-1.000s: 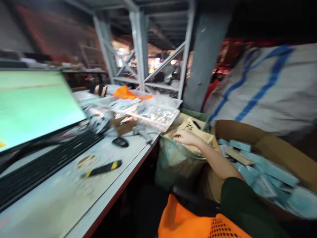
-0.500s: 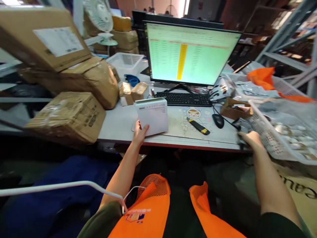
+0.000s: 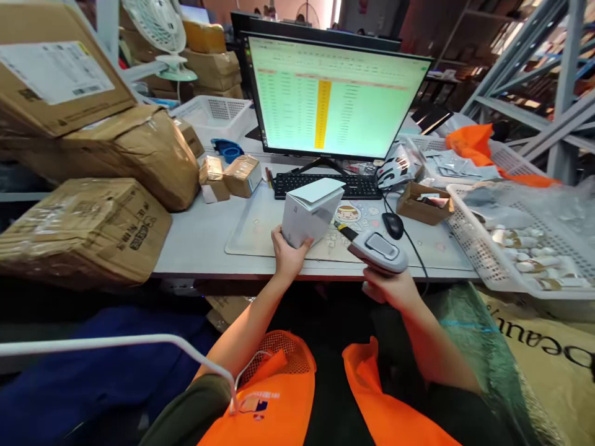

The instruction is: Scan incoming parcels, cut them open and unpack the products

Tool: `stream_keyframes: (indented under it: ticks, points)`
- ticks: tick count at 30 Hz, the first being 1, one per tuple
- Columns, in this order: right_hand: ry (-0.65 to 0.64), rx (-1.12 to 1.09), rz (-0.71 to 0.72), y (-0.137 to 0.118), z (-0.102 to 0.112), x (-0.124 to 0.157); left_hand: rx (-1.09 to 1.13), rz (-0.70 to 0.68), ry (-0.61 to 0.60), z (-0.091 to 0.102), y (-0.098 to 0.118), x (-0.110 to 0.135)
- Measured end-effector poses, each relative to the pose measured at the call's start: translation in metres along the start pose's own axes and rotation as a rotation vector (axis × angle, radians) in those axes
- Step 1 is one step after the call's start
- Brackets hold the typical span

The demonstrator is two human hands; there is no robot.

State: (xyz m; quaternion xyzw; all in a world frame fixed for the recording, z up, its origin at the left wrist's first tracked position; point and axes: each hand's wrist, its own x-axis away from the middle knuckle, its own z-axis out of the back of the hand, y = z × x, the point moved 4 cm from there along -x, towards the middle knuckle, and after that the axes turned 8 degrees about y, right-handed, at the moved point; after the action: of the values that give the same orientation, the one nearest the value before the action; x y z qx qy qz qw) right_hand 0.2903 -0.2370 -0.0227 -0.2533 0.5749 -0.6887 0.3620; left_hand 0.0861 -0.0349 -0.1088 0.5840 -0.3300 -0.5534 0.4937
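My left hand (image 3: 290, 253) grips a white box (image 3: 309, 214) by its lower end, thumb on one face and fingers on another. The box is tilted above the desk mat, in front of the keyboard (image 3: 325, 186). A grey and white barcode scanner (image 3: 382, 251) is in my right hand (image 3: 390, 288), its head pointing left toward the box. My fingers wrap its handle, which is mostly hidden. Between scanner and box shows part of a black and yellow utility knife (image 3: 344, 231) on the mat.
A monitor (image 3: 334, 99) stands behind the keyboard, with a mouse (image 3: 393, 225) to the right. Cardboard boxes (image 3: 88, 229) are stacked at left. At right are a small open carton (image 3: 424, 204) and a white basket (image 3: 483, 248) of small packed items. The scanner's cable crosses the desk edge.
My right hand has come leftward from beside the basket, bringing the barcode scanner near the box. My left hand has turned the white box, so another side and its top now show.
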Motion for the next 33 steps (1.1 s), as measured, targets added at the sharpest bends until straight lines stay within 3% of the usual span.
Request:
stream_keyframes:
  ticks: [3, 5, 7, 10, 13, 15, 17, 18, 20, 21, 24, 27, 30, 33]
  points:
    - [-0.039, -0.041, 0.002, -0.005, -0.008, -0.004, -0.009, -0.011, -0.031, -0.008, -0.001, 0.006]
    - [0.004, -0.001, -0.029, 0.002, 0.008, -0.014, -0.032, -0.016, -0.014, 0.001, -0.009, 0.002]
    - [0.109, 0.107, -0.085, 0.018, 0.041, -0.034, -0.062, -0.020, 0.025, 0.023, -0.021, -0.008]
    - [0.308, 0.261, -0.192, 0.054, 0.109, -0.076, -0.125, 0.005, 0.100, 0.069, -0.042, -0.026]
    - [0.355, 0.258, -0.335, 0.094, 0.172, -0.116, -0.258, 0.009, 0.176, 0.114, -0.059, -0.041]
    - [0.408, 0.369, -0.375, 0.110, 0.205, -0.131, -0.393, -0.030, 0.188, 0.133, -0.066, -0.048]
    - [0.565, 0.666, -0.278, 0.108, 0.222, -0.137, -0.512, -0.044, 0.190, 0.139, -0.073, -0.052]
    - [0.644, 0.829, -0.176, 0.102, 0.219, -0.138, -0.555, -0.035, 0.198, 0.139, -0.077, -0.053]
    - [0.677, 1.017, 0.062, 0.085, 0.185, -0.147, -0.610, -0.013, 0.221, 0.135, -0.083, -0.054]
    - [0.623, 1.020, 0.167, 0.077, 0.157, -0.156, -0.629, -0.010, 0.230, 0.133, -0.085, -0.054]
    - [0.216, 0.891, 0.296, 0.066, 0.049, -0.204, -0.680, -0.016, 0.232, 0.127, -0.086, -0.054]
    - [0.112, 0.956, 0.405, 0.058, -0.034, -0.253, -0.704, -0.001, 0.232, 0.129, -0.084, -0.053]
    - [0.146, 1.069, 0.385, 0.061, -0.070, -0.283, -0.711, -0.001, 0.230, 0.131, -0.082, -0.052]
    - [0.229, 1.112, 0.376, 0.065, -0.074, -0.295, -0.727, 0.003, 0.244, 0.131, -0.082, -0.052]
